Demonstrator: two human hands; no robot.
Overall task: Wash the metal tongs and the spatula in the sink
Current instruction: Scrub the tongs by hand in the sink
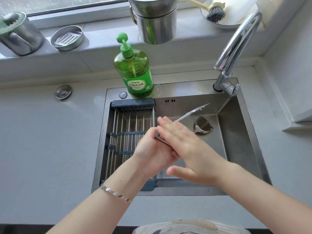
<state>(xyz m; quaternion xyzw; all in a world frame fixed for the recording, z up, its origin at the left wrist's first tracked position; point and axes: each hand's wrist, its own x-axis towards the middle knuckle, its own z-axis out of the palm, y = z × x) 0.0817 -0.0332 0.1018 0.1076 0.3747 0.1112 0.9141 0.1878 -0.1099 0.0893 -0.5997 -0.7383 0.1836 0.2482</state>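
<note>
Over the steel sink (239, 149), my left hand (152, 149) is closed around the hinge end of the metal tongs (194, 112). Their scalloped tips point up and to the right, toward the tap. My right hand (187, 146) lies flat across the tongs' middle with fingers stretched out, covering that part and pressing on it. On the sink floor to the right of the tongs sits a rounded metal piece (202, 126); I cannot tell whether it is the spatula or a drain cover.
A blue-framed drying rack (128, 125) fills the sink's left half. A green dish soap bottle (134, 71) stands on the back rim. The tap (236, 48) arches at the back right, no water visible. Metal cups (155, 19) and a brush (215, 13) line the windowsill.
</note>
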